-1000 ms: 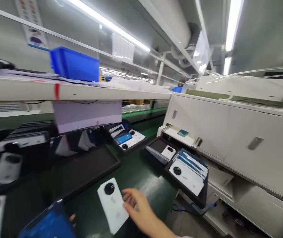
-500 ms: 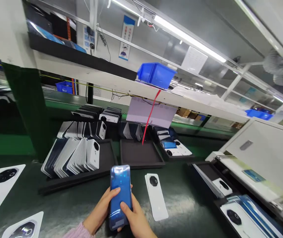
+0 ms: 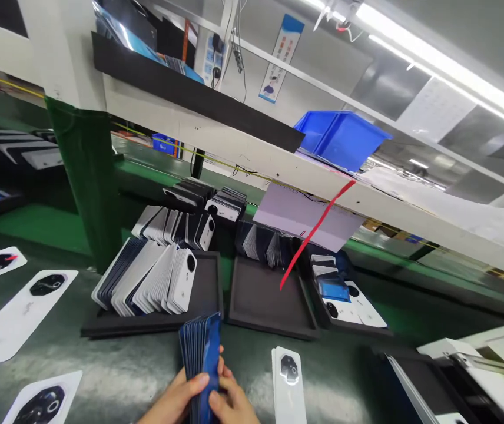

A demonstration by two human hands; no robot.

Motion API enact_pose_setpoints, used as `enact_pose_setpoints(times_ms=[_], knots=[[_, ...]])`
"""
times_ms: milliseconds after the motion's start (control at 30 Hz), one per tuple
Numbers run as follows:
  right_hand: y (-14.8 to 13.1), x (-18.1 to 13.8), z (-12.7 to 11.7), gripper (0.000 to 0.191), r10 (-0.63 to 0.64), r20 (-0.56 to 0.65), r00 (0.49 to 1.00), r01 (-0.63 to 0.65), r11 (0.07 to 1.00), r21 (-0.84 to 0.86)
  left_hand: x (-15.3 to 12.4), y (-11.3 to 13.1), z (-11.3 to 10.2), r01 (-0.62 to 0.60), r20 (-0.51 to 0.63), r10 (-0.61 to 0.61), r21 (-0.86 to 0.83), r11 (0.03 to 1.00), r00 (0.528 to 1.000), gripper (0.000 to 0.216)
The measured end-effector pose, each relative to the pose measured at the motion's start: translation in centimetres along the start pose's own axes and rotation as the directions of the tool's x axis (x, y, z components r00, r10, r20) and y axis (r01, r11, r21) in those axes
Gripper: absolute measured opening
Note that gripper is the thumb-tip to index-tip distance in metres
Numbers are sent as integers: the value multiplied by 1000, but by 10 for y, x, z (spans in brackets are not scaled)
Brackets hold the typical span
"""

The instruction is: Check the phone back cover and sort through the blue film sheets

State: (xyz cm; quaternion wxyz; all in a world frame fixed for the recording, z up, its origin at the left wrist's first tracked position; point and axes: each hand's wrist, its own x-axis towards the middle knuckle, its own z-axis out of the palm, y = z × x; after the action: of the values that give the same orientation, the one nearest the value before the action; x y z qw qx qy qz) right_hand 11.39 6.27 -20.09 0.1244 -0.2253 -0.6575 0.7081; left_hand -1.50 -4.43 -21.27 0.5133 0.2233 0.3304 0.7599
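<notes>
Both hands, left hand (image 3: 176, 400) and right hand (image 3: 232, 406), closed around one stack of blue covers (image 3: 201, 353); one white cover (image 3: 288, 383) beside on bench (image 3: 123, 371).

Head camera looks forward and down, close over the green bench (image 3: 367, 377).

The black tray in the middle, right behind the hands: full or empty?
Empty: the middle black tray shows only its bare dark floor; the left tray holds leaning covers.

Upright, seemingly blue panel stack (image 3: 201, 359)
</notes>
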Motion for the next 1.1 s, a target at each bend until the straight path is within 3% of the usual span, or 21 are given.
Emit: enact_pose_setpoints(times_ms=[167, 267, 400, 533, 633, 800, 900, 1000, 1100], knots=[[-16, -1, -6, 131, -225, 11, 974, 220, 945, -243, 5, 3, -22, -191, -4, 214, 434, 880, 977, 38], [-18, -6, 9, 106, -288, 58, 956, 291, 901, -322, 2, 7, -14, -217, 19, 259, 603, 767, 966, 45], [0, -12, 27, 59, -324, -35, 945, 291, 886, -361, -2, 14, 18, -247, 30, 337, 741, 624, 941, 51], [20, -16, 27, 45, -345, -136, 929, 279, 892, -357, -8, 23, 47, -232, 4, 411, 829, 508, 912, 40], [28, -17, 23, 43, -324, -123, 938, 277, 915, -294, -30, 26, 50, -192, -21, 457, 890, 413, 889, 43], [34, -10, 17, 50, -188, 8, 982, 187, 965, -183, -105, 16, 16, -106, -20, 531, 973, 206, 847, 58], [35, 0, 9, 47, -102, 77, 992, 117, 967, -224, -148, 3, -13, -66, 32, 601, 997, 35, 799, 46], [35, 15, -3, 44, -104, 8, 995, 100, 923, -372, -168, -11, -33, -54, 179, 623, 975, -215, 761, 32], [37, 26, -12, 45, -190, -118, 975, 88, 809, -581, -167, -19, -42, 16, 280, 623, 905, -425, 730, 34]])
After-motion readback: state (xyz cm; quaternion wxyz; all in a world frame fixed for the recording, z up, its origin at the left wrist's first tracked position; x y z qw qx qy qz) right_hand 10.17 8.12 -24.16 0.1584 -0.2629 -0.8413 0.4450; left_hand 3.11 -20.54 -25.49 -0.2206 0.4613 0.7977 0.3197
